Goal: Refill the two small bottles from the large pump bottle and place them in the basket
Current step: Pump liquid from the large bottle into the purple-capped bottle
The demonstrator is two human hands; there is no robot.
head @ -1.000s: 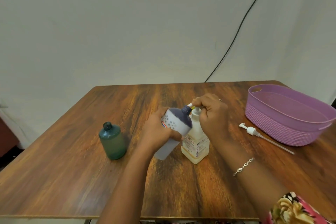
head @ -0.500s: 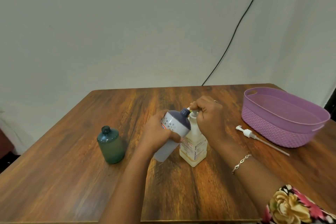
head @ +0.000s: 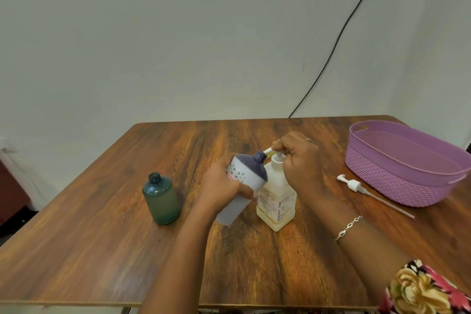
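My left hand [head: 220, 187] grips a small white bottle [head: 243, 178] with a dark blue shoulder, tilted so its neck meets the spout of the large pump bottle [head: 276, 202]. That pump bottle stands upright mid-table, holding pale yellow liquid. My right hand [head: 300, 160] is closed over its white pump head. A second small bottle [head: 161, 202], dark green with an uncapped neck, stands upright to the left, apart from both hands. The purple basket [head: 397, 183] sits at the right edge with nothing visible in it.
A loose white pump [head: 353, 184] with a long dip tube lies on the wooden table [head: 102, 250] just in front of the basket. A black cable [head: 339, 33] runs down the wall behind. The table's near edge is close to my arms.
Both hands keep their holds on the white bottle and the pump head. The view has shifted slightly; the objects have not visibly moved on the table.
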